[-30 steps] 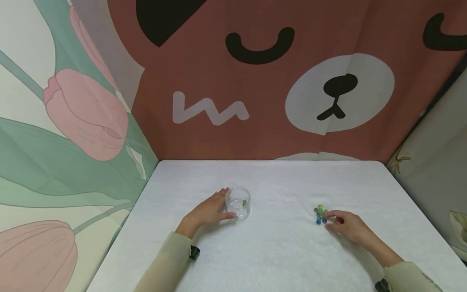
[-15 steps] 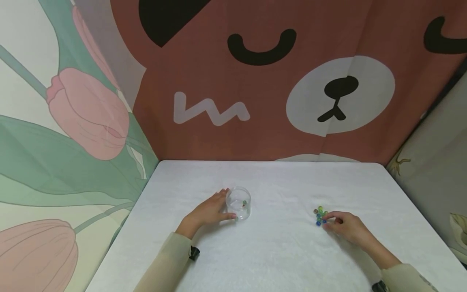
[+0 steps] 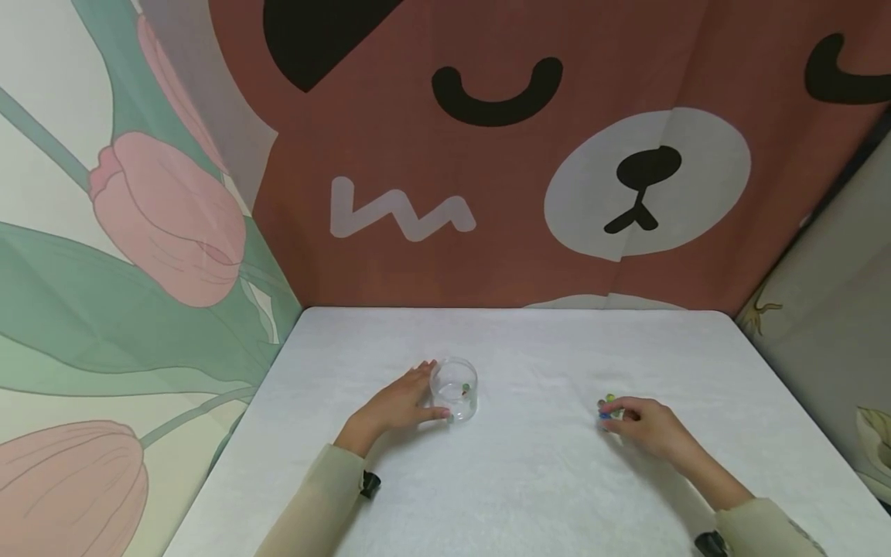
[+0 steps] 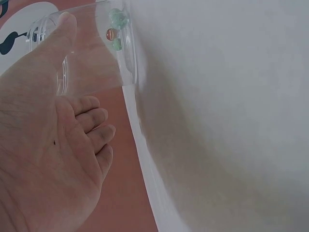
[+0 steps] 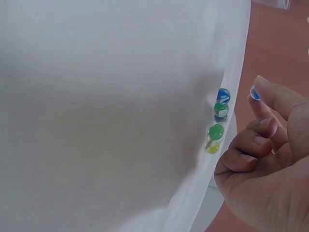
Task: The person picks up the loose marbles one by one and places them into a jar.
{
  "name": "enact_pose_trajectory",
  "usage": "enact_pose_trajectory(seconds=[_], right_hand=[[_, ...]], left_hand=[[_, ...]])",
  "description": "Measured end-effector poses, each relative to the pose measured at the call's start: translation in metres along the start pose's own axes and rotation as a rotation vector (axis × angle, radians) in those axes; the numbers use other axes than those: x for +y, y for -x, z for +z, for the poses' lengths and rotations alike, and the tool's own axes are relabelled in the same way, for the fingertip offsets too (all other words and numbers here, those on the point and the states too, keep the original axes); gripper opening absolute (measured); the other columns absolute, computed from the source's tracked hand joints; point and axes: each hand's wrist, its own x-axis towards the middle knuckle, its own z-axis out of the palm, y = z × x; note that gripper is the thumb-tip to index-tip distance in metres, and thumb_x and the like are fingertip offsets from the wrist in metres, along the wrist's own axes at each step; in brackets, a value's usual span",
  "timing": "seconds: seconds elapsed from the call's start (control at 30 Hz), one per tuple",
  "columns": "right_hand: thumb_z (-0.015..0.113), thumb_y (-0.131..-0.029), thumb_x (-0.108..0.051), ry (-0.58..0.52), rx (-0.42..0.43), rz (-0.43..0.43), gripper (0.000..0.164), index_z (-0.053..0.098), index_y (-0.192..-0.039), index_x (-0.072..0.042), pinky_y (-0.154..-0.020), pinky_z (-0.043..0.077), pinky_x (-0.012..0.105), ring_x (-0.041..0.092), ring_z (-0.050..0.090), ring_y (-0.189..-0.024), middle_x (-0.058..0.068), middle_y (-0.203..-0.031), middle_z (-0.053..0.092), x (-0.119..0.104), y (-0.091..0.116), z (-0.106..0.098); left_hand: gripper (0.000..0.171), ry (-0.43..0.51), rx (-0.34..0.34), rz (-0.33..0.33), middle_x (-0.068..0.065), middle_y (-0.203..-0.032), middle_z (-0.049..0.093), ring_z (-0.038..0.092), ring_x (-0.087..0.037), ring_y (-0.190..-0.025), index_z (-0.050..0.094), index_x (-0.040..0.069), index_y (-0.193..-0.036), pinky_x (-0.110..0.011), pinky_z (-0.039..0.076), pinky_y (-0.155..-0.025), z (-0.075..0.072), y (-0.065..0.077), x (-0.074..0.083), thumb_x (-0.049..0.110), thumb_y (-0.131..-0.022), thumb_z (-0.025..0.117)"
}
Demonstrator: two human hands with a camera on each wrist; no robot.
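My left hand (image 3: 397, 404) holds a clear round jar (image 3: 465, 408) from its left side, thumb at the near side and fingers at the far side. Inside the jar, the left wrist view shows an orange marble (image 4: 111, 34) and pale green marbles (image 4: 117, 19) near its base. Over on the right, my right hand (image 3: 656, 427) pinches a blue marble (image 5: 255, 93) between thumb and index finger, the other fingers curled in. Beside it lies a cluster of green, blue and yellow glass marbles (image 5: 216, 131), partly hidden by the hand in the head view.
A white cloth covers the table (image 3: 529, 480). Behind it hangs a brown curtain with a bear print (image 3: 515, 193), and a tulip-patterned curtain (image 3: 167, 224) lines the left side. Dark bands (image 3: 370, 484) show at the cuffs.
My right hand has shifted a little left and up from the cluster's right edge, now pinching a blue marble and covering more of the cluster. The left hand and jar have stayed put.
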Motion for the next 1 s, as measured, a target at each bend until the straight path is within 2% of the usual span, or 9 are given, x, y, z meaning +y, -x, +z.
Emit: enact_pose_trajectory(seconds=[0.53, 0.73, 1.0], right_hand=[[0.076, -0.092, -0.033, -0.056, -0.024, 0.017, 0.033, 0.075, -0.117, -0.011, -0.052, 0.037, 0.027, 0.013, 0.042, -0.061, -0.001, -0.067, 0.051, -0.018, -0.006, 0.004], [0.077, -0.091, -0.032, -0.056, -0.011, -0.001, 0.032, 0.076, -0.116, -0.011, -0.055, 0.038, 0.026, 0.012, 0.045, -0.062, -0.002, -0.067, 0.051, -0.023, -0.008, 0.007], [0.078, -0.090, -0.033, -0.106, -0.008, -0.024, 0.035, 0.076, -0.116, -0.011, -0.052, 0.036, 0.026, 0.013, 0.043, -0.060, -0.003, -0.067, 0.050, -0.034, -0.012, 0.013]], left_hand=[[0.105, -0.007, 0.001, -0.008, -0.008, -0.168, 0.021, 0.017, -0.028, -0.156, 0.021, 0.012, -0.163, -0.047, 0.020, -0.126, 0.001, -0.001, 0.000, 0.073, -0.087, 0.060], [0.105, -0.006, 0.006, 0.000, -0.010, -0.168, 0.022, 0.017, -0.028, -0.156, 0.021, 0.011, -0.163, -0.048, 0.021, -0.126, 0.001, -0.001, 0.000, 0.072, -0.087, 0.061], [0.103, -0.029, 0.005, 0.002, -0.008, -0.168, 0.022, 0.017, -0.025, -0.156, 0.022, 0.011, -0.162, -0.045, 0.020, -0.127, 0.001, -0.001, 0.000, 0.072, -0.088, 0.060]])
